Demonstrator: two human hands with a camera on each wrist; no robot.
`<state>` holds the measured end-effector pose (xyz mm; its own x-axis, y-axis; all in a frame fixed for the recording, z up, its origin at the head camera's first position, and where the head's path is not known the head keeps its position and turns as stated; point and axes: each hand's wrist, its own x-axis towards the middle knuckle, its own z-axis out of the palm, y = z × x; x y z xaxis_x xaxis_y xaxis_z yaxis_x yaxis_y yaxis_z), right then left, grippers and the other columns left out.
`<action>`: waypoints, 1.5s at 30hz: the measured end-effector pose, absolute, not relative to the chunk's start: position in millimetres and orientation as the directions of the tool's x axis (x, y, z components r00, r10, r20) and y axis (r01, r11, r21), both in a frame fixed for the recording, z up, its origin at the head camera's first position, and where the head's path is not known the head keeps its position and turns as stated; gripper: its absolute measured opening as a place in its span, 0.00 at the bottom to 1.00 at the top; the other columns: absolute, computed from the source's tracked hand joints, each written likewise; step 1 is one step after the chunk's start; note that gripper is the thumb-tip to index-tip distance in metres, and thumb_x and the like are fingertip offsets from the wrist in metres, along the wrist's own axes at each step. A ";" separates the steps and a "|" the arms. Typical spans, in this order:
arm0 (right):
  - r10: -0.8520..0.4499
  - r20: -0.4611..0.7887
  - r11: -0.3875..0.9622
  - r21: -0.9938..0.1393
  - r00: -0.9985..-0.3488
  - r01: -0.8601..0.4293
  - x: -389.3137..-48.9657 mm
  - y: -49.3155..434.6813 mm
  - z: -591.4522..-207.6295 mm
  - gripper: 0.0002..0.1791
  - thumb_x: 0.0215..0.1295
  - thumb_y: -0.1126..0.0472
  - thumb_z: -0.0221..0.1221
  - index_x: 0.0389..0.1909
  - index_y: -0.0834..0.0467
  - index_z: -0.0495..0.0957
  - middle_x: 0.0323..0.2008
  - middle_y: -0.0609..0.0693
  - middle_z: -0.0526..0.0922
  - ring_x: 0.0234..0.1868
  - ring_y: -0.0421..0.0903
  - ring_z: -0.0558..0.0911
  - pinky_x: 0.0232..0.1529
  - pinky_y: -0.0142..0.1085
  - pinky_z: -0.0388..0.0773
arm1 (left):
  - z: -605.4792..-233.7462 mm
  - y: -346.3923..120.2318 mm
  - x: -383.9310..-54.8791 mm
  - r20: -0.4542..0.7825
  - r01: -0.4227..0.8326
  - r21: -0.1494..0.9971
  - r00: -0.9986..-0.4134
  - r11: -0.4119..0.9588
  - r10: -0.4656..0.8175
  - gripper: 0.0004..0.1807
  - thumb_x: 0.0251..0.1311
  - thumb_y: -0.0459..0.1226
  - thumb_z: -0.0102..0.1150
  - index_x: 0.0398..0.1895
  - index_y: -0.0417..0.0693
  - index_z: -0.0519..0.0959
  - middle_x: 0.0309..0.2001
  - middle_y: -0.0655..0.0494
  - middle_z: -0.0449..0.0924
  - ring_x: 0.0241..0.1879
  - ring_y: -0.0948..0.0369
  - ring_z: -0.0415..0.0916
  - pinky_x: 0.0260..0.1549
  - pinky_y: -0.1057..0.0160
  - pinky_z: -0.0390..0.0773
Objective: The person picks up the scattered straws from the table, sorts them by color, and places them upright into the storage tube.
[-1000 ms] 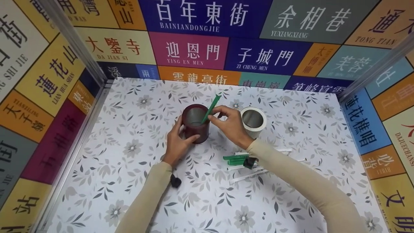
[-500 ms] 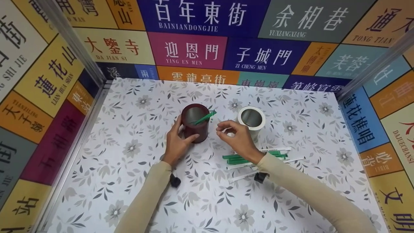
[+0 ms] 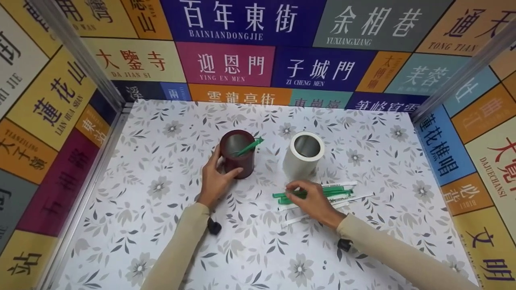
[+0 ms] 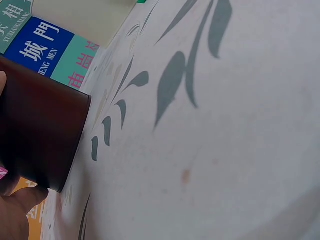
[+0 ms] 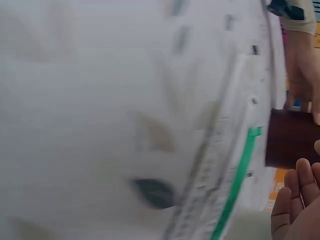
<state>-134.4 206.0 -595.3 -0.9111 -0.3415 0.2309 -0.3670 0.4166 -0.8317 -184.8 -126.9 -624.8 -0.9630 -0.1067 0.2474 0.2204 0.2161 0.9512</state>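
My left hand [image 3: 217,179] holds the dark red cylindrical cup [image 3: 238,166] upright on the table, thumb in front and fingers around its far left side. Inside that cup leans a slim green wrapped straw [image 3: 250,147], its top end over the right rim. The cup's side [image 4: 40,125] fills the left of the left wrist view. My right hand [image 3: 314,203] is over a loose pile of slim wrapped straws, fingers loosely bent with nothing visible between them. Green straws [image 3: 278,195] and white straws [image 3: 365,196] lie in this pile, partly hidden by the hand.
A white cylindrical cup [image 3: 296,163] stands upright right of the dark red one, behind the pile. The floral-patterned table [image 3: 169,233] is bounded by printed panels [image 3: 225,64] at the back and both sides.
My right hand let go of the green straw, which dropped to lean in the dark red cup. The hand then moved down and right to the pile. My left hand stayed on the cup.
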 end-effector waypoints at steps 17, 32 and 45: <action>-0.381 0.243 0.630 -0.638 -0.892 -0.443 -130.9 271.0 -617.4 0.10 0.68 0.67 0.76 0.48 0.57 0.92 0.49 0.45 0.89 0.53 0.47 0.82 0.56 0.43 0.82 | -624.5 -126.3 -183.2 0.256 0.235 0.955 -0.961 0.181 -0.106 0.58 0.57 0.38 0.87 0.89 0.50 0.61 0.81 0.47 0.69 0.81 0.49 0.66 0.76 0.46 0.74; -0.620 0.250 0.680 -0.301 -0.744 -0.669 -145.9 283.9 -602.0 0.04 0.68 0.65 0.76 0.39 0.54 0.93 0.41 0.48 0.87 0.47 0.51 0.77 0.48 0.50 0.78 | -625.6 -124.8 -184.4 0.241 0.218 0.961 -0.962 0.170 -0.127 0.56 0.56 0.38 0.87 0.87 0.55 0.65 0.80 0.53 0.72 0.79 0.53 0.68 0.75 0.52 0.75; -0.698 0.356 0.646 -0.060 -0.621 -0.761 -155.4 276.6 -595.5 0.06 0.61 0.70 0.74 0.32 0.57 0.88 0.34 0.52 0.88 0.42 0.55 0.80 0.41 0.49 0.76 | -626.7 -125.3 -181.7 0.230 0.207 0.961 -0.966 0.181 -0.118 0.59 0.57 0.40 0.87 0.89 0.52 0.61 0.82 0.49 0.68 0.81 0.49 0.66 0.75 0.49 0.74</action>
